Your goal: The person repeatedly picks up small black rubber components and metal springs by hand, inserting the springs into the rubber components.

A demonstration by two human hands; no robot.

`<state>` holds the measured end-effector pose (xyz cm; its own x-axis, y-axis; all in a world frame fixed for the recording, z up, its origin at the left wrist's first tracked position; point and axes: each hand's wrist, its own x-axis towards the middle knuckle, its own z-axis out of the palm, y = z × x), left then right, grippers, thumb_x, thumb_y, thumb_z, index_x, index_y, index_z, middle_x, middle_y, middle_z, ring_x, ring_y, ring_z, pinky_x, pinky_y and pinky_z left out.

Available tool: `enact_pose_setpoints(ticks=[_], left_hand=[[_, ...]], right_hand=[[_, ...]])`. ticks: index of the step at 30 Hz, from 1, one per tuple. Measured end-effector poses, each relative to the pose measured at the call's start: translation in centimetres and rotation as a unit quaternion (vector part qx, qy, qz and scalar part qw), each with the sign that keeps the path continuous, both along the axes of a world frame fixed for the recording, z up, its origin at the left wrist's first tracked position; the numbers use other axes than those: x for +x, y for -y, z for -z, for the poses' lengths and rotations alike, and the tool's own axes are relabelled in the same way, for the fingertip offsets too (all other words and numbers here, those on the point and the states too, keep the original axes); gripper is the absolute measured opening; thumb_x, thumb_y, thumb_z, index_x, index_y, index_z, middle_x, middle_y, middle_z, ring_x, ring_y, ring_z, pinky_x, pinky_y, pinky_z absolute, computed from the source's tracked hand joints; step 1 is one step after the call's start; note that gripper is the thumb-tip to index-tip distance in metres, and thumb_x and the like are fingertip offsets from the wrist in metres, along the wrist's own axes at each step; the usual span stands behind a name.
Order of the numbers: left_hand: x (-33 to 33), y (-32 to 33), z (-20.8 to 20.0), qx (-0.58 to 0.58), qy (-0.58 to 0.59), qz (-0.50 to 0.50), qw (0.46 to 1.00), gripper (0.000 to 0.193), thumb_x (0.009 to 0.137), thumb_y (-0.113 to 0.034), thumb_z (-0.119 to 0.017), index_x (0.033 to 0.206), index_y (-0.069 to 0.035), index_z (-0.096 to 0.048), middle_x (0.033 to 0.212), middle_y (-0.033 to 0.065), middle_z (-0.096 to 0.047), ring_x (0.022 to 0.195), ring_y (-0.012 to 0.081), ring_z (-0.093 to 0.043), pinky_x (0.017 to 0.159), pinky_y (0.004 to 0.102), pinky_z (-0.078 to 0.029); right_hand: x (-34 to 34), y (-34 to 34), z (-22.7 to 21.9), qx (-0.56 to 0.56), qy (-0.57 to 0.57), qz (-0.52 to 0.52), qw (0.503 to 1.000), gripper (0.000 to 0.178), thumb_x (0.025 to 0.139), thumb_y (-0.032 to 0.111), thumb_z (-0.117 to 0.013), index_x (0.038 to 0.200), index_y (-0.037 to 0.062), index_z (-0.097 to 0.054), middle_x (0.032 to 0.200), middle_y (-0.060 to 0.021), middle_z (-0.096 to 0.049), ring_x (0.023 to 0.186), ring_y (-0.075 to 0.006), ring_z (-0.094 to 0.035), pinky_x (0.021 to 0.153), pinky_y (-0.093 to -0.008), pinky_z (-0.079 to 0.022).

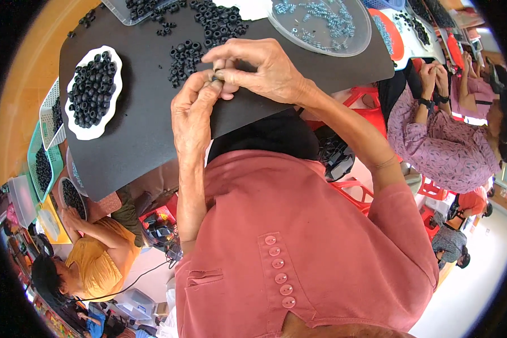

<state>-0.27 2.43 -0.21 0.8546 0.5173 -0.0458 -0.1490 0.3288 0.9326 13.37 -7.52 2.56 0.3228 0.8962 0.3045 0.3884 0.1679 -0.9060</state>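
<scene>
Dark table spans the upper frame. At upper centre, both hands meet, fingertips pinching a mostly hidden piece.

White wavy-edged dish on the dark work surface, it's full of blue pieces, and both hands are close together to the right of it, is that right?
Not quite: in the head view, the white wavy-edged dish holds black pieces, not blue ones. It does sit on the dark work surface, with the left hand and right hand close together to its right.
</scene>
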Motion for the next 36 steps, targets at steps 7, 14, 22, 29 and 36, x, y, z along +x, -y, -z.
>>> enact_pose_setpoints(ticks=[7,14,22,29,36], left_hand=[[0.2,0.0,-0.1,-0.08,0.02,-0.023,0.996,0.016,0.089,-0.004,-0.054,0.101,0.004,-0.062,0.088,0.0082,-0.065,0.078,0.0113,-0.06,0.077,0.0234,-0.047],[0.3,-0.5,-0.1,-0.119,0.022,0.013,0.993,0.015,0.088,-0.001,-0.052,0.1,0.005,-0.06,0.096,0.0135,-0.063,0.092,0.0234,-0.063,0.09,0.0352,-0.047],[0.5,-0.3,0.4,-0.159,0.081,0.025,0.984,0.015,0.088,-0.001,-0.052,0.098,0.005,-0.06,0.095,0.0137,-0.064,0.09,0.0203,-0.062,0.089,0.0323,-0.046],[0.6,-0.2,0.7,-0.154,0.068,0.02,0.986,0.016,0.089,-0.002,-0.053,0.1,0.004,-0.06,0.097,0.0118,-0.064,0.091,0.0182,-0.061,0.089,0.0319,-0.046],[0.4,-0.2,0.6,-0.165,0.075,0.02,0.983,0.013,0.089,-0.001,-0.052,0.097,0.004,-0.06,0.093,0.0071,-0.061,0.089,0.0137,-0.058,0.088,0.0306,-0.046]], right_hand=[[-0.5,0.2,1.2,0.058,0.072,0.036,0.995,0.028,0.077,0.0,-0.067,0.104,0.0035,-0.066,0.097,-0.0063,-0.061,0.073,-0.0109,-0.061,0.067,-0.0238,-0.051],[-1.1,0.3,2.0,0.068,0.098,0.079,0.99,0.033,0.073,-0.003,-0.07,0.105,0.0042,-0.066,0.1,-0.006,-0.06,0.075,-0.0103,-0.058,0.067,-0.0226,-0.05],[-1.5,0.2,2.0,0.084,0.129,0.108,0.982,0.029,0.071,-0.003,-0.069,0.1,0.0026,-0.067,0.096,-0.006,-0.061,0.076,-0.012,-0.059,0.067,-0.0234,-0.05],[-1.6,0.3,2.0,0.07,0.097,0.119,0.986,0.036,0.071,-0.003,-0.068,0.106,0.0048,-0.065,0.097,-0.0066,-0.061,0.079,-0.0144,-0.059,0.069,-0.0261,-0.051],[-1.8,0.3,2.3,0.117,0.192,0.133,0.965,0.037,0.071,-0.003,-0.069,0.107,0.0021,-0.064,0.099,-0.0091,-0.062,0.078,-0.0216,-0.059,0.069,-0.0299,-0.051]])
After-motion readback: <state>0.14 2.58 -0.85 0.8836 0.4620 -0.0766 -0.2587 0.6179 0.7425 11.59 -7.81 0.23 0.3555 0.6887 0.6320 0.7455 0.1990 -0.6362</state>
